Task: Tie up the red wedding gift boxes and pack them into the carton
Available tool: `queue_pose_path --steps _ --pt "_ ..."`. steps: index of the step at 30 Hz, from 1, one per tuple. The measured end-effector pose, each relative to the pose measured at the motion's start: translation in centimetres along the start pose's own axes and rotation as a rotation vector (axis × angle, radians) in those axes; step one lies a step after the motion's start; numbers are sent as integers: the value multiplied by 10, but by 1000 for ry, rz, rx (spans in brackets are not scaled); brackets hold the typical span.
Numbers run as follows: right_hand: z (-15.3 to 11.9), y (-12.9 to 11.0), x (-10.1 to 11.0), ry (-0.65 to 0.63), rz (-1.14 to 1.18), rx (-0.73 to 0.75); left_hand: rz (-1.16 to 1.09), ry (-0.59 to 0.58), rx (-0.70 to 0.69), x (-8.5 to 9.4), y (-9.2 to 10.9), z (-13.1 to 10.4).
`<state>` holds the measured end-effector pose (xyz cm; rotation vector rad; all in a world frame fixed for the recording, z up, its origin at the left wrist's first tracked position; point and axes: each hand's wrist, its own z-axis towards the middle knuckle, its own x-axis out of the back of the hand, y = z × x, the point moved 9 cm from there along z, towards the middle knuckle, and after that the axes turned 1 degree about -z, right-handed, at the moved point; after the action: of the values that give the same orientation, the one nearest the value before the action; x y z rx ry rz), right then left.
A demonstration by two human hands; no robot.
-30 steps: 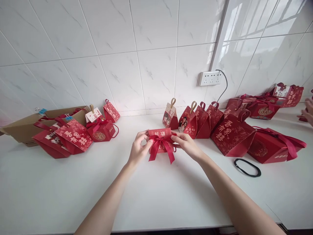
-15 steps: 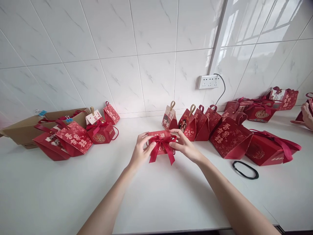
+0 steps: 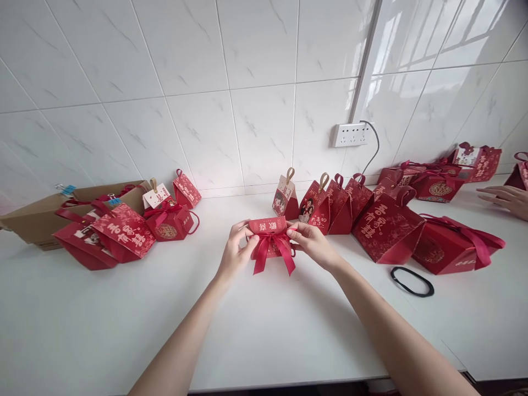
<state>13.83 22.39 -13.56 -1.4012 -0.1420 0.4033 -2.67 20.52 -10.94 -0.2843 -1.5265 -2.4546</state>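
A small red gift box [image 3: 268, 225] with pale lettering lies on the white counter [image 3: 247, 330], a dark red ribbon bow [image 3: 273, 242] tied across its front with two tails hanging down. At the box's left side, my left hand [image 3: 239, 247] has its thumb and fingers closed on the ribbon and the box edge. On the right, my right hand [image 3: 310, 242] pinches the ribbon loop between thumb and forefinger. The undersides of the fingers are partly hidden by the box and bow.
Red gift boxes [image 3: 124, 234] and an open cardboard box [image 3: 41, 217] stand at left. More red boxes [image 3: 388, 225] line the right, near a black oval loop [image 3: 412, 281]. Another person's hand [image 3: 505, 199] rests at far right. A power socket [image 3: 350, 135] is on the wall.
My right fingers have shifted from the box's top corner down to the bow's right loop. At the far right, the other person's hand has moved down and lies flatter on the counter.
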Motion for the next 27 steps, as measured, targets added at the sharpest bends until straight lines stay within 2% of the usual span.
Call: queue_pose_path --steps 4,11,17,23,27 --pt "-1 1 2 47 33 -18 15 6 12 1 -4 1" --pt "-1 1 -2 -4 99 -5 11 17 32 3 -8 3" --pt "0 6 -1 26 154 -17 -70 -6 51 2 -14 4" --pt "1 7 4 73 78 -15 -130 9 45 2 -18 6" --pt "-1 4 2 0 29 30 -54 72 9 6 -13 3"
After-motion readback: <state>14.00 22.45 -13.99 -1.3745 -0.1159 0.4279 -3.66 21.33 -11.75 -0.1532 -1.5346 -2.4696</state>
